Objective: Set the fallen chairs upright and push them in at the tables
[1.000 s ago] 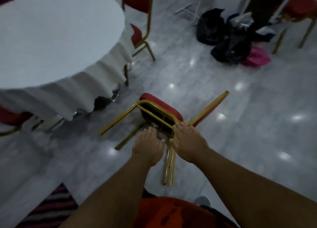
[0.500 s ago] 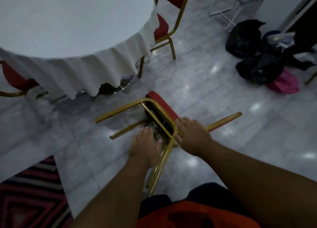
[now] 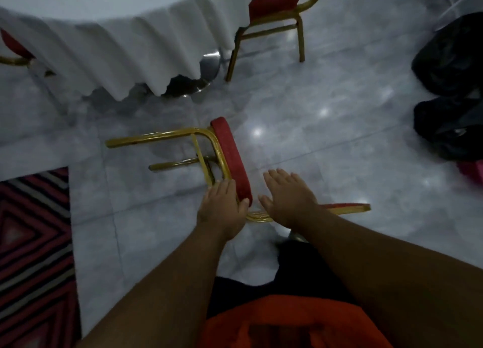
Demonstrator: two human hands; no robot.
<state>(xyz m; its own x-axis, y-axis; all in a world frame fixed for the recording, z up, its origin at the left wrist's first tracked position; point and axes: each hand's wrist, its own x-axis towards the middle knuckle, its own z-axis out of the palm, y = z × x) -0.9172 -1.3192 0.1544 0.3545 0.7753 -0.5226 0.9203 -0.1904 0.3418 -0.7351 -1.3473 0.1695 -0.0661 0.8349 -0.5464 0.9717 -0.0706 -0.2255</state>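
Note:
A fallen chair [image 3: 230, 149] with a gold frame and red seat lies on its side on the grey tiled floor, legs pointing left and backrest flat to the right. My left hand [image 3: 222, 209] clasps the near end of the seat, fingers on the frame and thumb against the red cushion. Just right of the seat, my right hand [image 3: 287, 198] hovers flat with fingers spread over the start of the backrest. The round table [image 3: 104, 34] with a white cloth stands beyond the chair.
An upright red chair [image 3: 274, 5] is tucked at the table's right side, and part of another chair [image 3: 13, 49] shows at the left. Black bags [image 3: 454, 60] and a pink bag [image 3: 473, 170] lie at the right. A striped rug [image 3: 31, 230] covers the floor at left.
The view has tilted down and come closer to the chair. My left hand has moved from hovering onto the seat's near end; my right hand has shifted right of the seat.

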